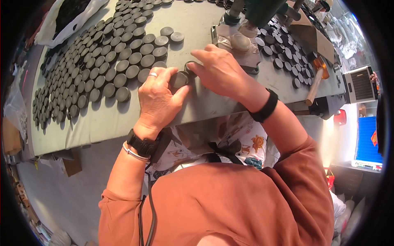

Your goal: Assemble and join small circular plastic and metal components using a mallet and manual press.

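My left hand, with a ring and a black wristwatch, is closed on a round dark grey cap between thumb and fingers. Close beside it, my right hand pinches a second dark round piece, mostly covered by its fingers. The two pieces are next to each other or touching; I cannot tell which. Many similar dark grey caps lie flat in a broad spread over the left part of the table, reaching up to my left hand.
A green bench press stands beyond my right hand over a dark metal base. Right of it lie smaller black round pieces and a wooden-handled hammer. At the far left is a white plastic bag.
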The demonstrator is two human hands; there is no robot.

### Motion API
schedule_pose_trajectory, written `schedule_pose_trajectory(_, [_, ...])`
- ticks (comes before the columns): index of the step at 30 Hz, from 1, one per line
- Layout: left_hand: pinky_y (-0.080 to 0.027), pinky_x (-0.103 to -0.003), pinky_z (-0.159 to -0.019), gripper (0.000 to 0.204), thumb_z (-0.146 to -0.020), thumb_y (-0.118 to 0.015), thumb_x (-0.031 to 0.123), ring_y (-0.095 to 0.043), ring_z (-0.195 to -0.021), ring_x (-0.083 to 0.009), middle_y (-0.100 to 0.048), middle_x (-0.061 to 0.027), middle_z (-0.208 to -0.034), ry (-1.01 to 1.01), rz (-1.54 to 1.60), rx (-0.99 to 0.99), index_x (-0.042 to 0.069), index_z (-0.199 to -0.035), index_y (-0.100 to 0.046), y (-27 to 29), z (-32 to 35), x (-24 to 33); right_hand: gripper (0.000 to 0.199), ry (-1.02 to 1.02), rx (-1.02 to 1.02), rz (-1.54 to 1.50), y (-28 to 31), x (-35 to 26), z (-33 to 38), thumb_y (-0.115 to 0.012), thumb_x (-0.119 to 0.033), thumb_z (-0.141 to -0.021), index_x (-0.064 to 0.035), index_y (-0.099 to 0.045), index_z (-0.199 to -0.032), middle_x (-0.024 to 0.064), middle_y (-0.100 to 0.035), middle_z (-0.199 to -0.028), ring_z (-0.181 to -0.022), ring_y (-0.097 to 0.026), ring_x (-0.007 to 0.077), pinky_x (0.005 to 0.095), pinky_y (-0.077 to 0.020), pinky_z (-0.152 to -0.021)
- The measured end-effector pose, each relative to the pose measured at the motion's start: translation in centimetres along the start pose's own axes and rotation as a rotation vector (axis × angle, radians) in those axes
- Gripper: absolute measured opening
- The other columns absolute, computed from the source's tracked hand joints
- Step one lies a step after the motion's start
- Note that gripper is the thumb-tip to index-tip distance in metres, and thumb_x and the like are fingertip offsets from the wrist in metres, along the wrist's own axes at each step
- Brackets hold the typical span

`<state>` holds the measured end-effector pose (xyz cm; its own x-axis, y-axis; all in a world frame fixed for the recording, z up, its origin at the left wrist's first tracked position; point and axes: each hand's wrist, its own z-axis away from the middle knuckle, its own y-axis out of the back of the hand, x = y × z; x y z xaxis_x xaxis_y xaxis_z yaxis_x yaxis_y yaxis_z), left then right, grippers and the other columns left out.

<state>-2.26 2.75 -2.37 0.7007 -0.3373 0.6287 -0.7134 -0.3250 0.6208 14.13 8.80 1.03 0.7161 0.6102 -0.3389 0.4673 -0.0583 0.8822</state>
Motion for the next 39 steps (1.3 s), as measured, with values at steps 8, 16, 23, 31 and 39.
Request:
schedule_pose_trajectory(8, [-0.045, -0.026, -0.054, 0.034, -0.063, -0.08, 0.009, -0.052, -0.057, -0.0129, -0.056, -0.0054, -0.08, 0.075, 0.015, 0.128, 0.002, -0.092, -0.064, 0.7, 0.9, -0.8, 0.026, -0.179, -0.117, -0.103, 0.6, 0.2, -0.9, -0.069, -0.014, -0.076, 0.0053, -0.062, -0.091, 0.0198, -0.065, -0.08, -0.078, -0.065, 0.0326, 0.0356, -0.0522, -0.07])
schedule_pose_trajectory(16, [-0.046, -0.027, -0.055, 0.035, -0.062, -0.081, 0.015, -0.054, -0.059, -0.0156, -0.056, -0.0068, -0.079, 0.037, -0.091, 0.15, 0.001, -0.089, -0.065, 0.3, 0.8, -0.6, 0.028, -0.463, -0.29, -0.27, 1.5, 0.6, -0.5, -0.067, -0.019, -0.079, 0.0002, -0.064, -0.099, 0.0168, -0.065, -0.078, -0.07, -0.065, 0.0287, 0.0359, -0.0514, -0.066])
schedule_pose_trajectory(23, [-0.046, -0.028, -0.056, 0.037, -0.059, -0.082, 0.017, -0.054, -0.061, -0.0152, -0.055, -0.0046, -0.074, 0.062, -0.096, 0.12, 0.002, -0.088, -0.065, 0.5, 0.7, -0.5, 0.024, -0.05, -0.081, -0.052, -0.4, -1.9, 0.9, -0.065, -0.02, -0.079, -0.0046, -0.065, -0.098, 0.0181, -0.06, -0.09, -0.082, -0.062, 0.0361, 0.0426, -0.0502, -0.073])
schedule_pose_trajectory(31, [-0.047, -0.023, -0.058, 0.037, -0.064, -0.082, 0.013, -0.055, -0.063, -0.0089, -0.057, -0.0008, -0.077, 0.13, 0.043, -0.007, 0.002, -0.096, -0.065, 1.6, 0.8, -0.4, 0.018, -0.098, -0.118, -0.204, 0.7, -1.9, 1.5, -0.068, -0.012, -0.076, -0.0006, -0.061, -0.088, 0.0194, -0.062, -0.08, -0.079, -0.063, 0.0336, 0.0401, -0.0497, -0.07])
schedule_pose_trajectory(39, [-0.051, -0.021, -0.073, 0.041, -0.073, -0.074, -0.003, -0.06, -0.081, -0.007, -0.065, -0.0031, -0.093, 0.255, 0.611, -0.088, 0.0, -0.111, -0.06, 1.3, 1.1, -1.7, 0.02, -0.313, -0.05, -0.409, 1.2, -0.9, 3.4, -0.066, -0.007, -0.075, 0.001, -0.064, -0.094, 0.0172, -0.066, -0.078, -0.071, -0.066, 0.0261, 0.0327, -0.0517, -0.065])
